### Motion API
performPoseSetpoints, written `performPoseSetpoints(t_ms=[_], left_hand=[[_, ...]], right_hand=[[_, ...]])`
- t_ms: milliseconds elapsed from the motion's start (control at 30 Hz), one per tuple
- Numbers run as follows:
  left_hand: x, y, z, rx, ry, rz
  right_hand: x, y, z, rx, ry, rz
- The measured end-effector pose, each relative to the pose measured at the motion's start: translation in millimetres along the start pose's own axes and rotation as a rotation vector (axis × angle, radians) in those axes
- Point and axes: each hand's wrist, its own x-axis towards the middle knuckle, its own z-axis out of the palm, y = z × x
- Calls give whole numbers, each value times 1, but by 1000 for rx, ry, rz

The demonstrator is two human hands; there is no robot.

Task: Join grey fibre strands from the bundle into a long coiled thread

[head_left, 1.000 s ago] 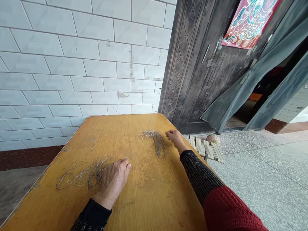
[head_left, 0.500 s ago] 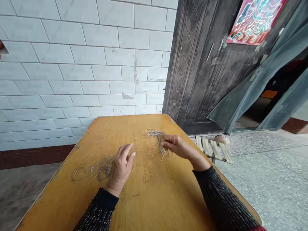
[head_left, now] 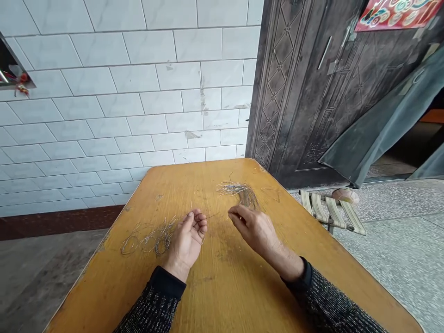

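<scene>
A thin wire (head_left: 211, 216) runs from the curled fingers of my left hand (head_left: 187, 238) toward the fingertips of my right hand. My left hand is turned palm up, its thumb and fingers closed on the wire. Knuckles up, my right hand (head_left: 256, 231) is closed in a pinch at the line of the wire; its far end is too fine to follow. Beside my left hand lies a tangle of looped wires (head_left: 162, 238). Beyond my right hand rests a bundle of straight thin wires (head_left: 247, 196), partly hidden by that hand.
Everything lies on a yellow wooden table (head_left: 215, 286) with rounded corners. White wall tiles (head_left: 121, 111) rise behind it. On the right are a dark carved door (head_left: 298, 101), a grey-green curtain (head_left: 378, 134) and a low strapped stool (head_left: 333, 210). A single bent wire (head_left: 274, 192) lies near the table's right edge.
My right hand has come back from the wire bundle toward my left hand. My left hand has turned palm up and closed on a wire. The view has shifted left.
</scene>
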Motion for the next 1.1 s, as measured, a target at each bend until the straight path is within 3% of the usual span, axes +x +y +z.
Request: performPoseSetpoints(t_ms=[67, 133, 233, 400, 633, 767, 900, 1100], left_hand=[[0, -1, 1, -134, 5, -48], [-3, -4, 3, -177, -26, -100], [-11, -12, 6, -181, -97, -149], [-17, -20, 8, -142, -204, -171], [-12, -19, 6, -163, -127, -177], [-12, -18, 5, -92, -136, -166], [-14, -17, 7, -13, -131, -98], [-14, -18, 9, 67, -129, -62]], right_hand=[[-1, 1, 11, 302, -153, 125], [-1, -1, 21, 677, -211, 259], [-2, -7, 30, 984, -97, 360], [-4, -11, 28, 1213, 55, 446], [-5, -13, 19, 1349, -41, 474], [-5, -12, 20, 1373, -10, 494], [-4, -8, 21, 1233, -13, 467], [-6, -1, 23, 866, -51, 302]])
